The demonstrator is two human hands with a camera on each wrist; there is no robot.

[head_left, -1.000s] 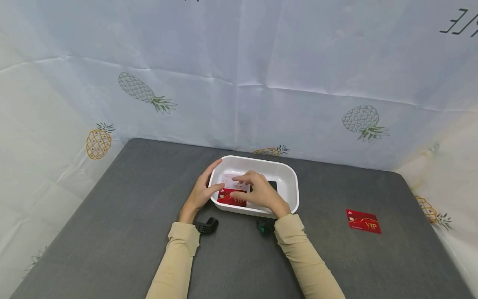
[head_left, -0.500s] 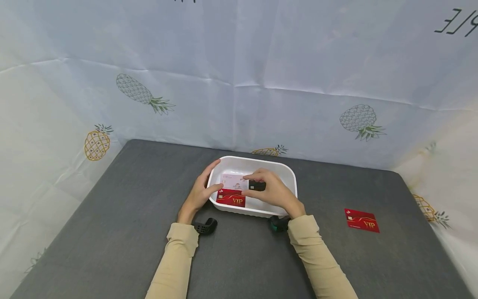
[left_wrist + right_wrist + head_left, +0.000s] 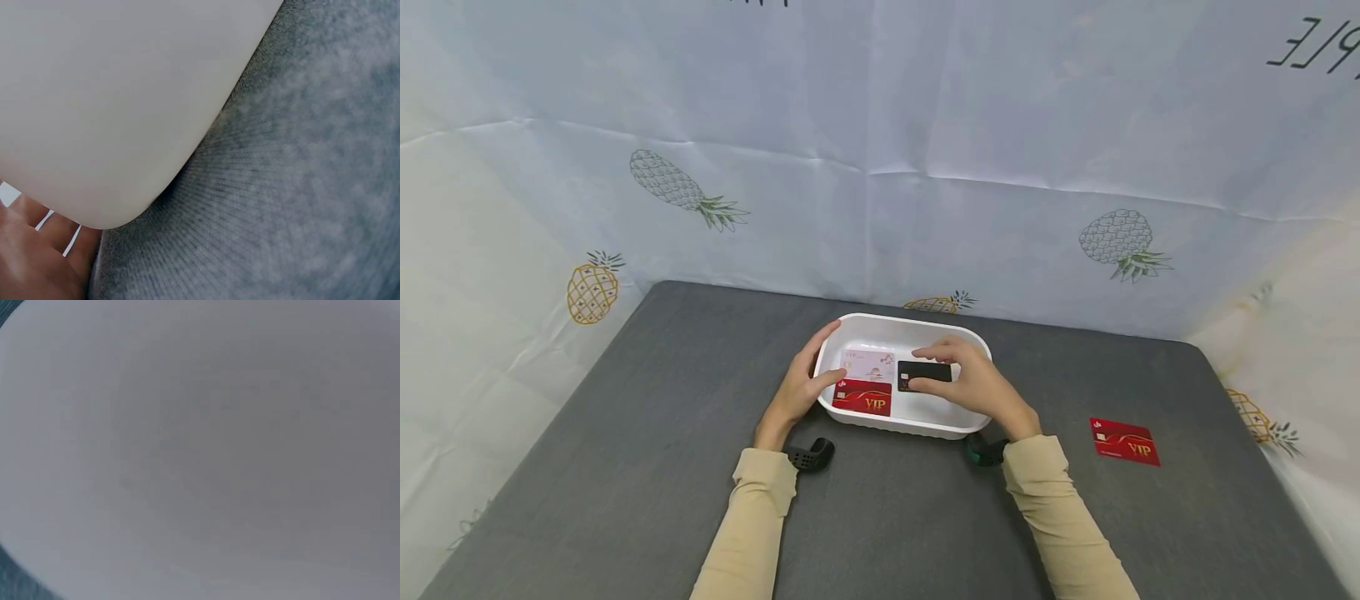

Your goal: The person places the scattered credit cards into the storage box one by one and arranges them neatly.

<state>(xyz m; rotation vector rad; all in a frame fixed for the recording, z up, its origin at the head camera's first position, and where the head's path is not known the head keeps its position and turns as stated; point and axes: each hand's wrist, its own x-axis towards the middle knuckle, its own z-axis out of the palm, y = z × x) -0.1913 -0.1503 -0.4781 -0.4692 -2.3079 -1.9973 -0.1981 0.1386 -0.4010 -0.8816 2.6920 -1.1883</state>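
Observation:
My left hand (image 3: 797, 387) grips the left end of a white plastic tray (image 3: 850, 321), its thumb over the rim and its fingers along the outer wall. In the left wrist view those fingers (image 3: 47, 240) lie by the tray's pale outer side (image 3: 125, 112). Inside the tray, a pink VIP card (image 3: 868, 365) lies above a red VIP card (image 3: 861, 397). To their right is a black card (image 3: 921, 372), partly covered by my right hand (image 3: 973, 379). That hand's thumb and fingers are spread apart over the black card. The right wrist view shows only the tray's blurred white wall (image 3: 206, 444).
Another red VIP card (image 3: 1125, 442) lies on the dark grey table (image 3: 692, 433), right of the tray. Behind the table hangs a pale cloth (image 3: 820, 167) printed with pineapples. Black bands (image 3: 811, 456) are on both wrists.
My right hand has moved right, from over the pink and red cards to the black card, uncovering both. My left hand stays at the tray. The cards look unmoved.

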